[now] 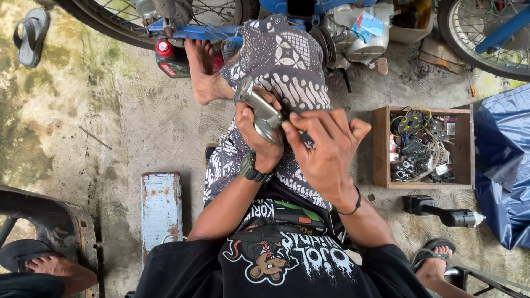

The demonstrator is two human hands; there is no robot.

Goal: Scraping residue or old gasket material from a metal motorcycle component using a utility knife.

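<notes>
Metal part [259, 113]: silvery, tube-shaped, smooth and dull-shining, with a round flanged end tilted up and away from the person. Held above the lap, over patterned grey-and-white cloth [287, 60]. Lower end hidden inside the grips; its full shape cannot be made out.

Left hand [258, 140]: grip clenched around the part from below, a dark wristwatch [251, 170] on the wrist.

Right hand [326, 152]: fingertips pinched against the part's lower end just right of the left grip; whatever sits between fingers and part is too small to tell. Thin black band on the wrist.

Surroundings: wooden box [380, 146] well right of the grips, square, rough-sided, filled with tangled wires and small dark metal bits, hard to separate by eye. Black handle-shaped piece [441, 212] on the floor below the box. Worn pale-blue block [161, 207] left of the grips. Blue motorbike [331, 22] beyond, cut off at the top edge, with a red-capped bottle [168, 55] beside a bare foot [201, 69]. Blue sheet [505, 165] at far right, partly cut off. Concrete floor [99, 138], stained and scored.
</notes>
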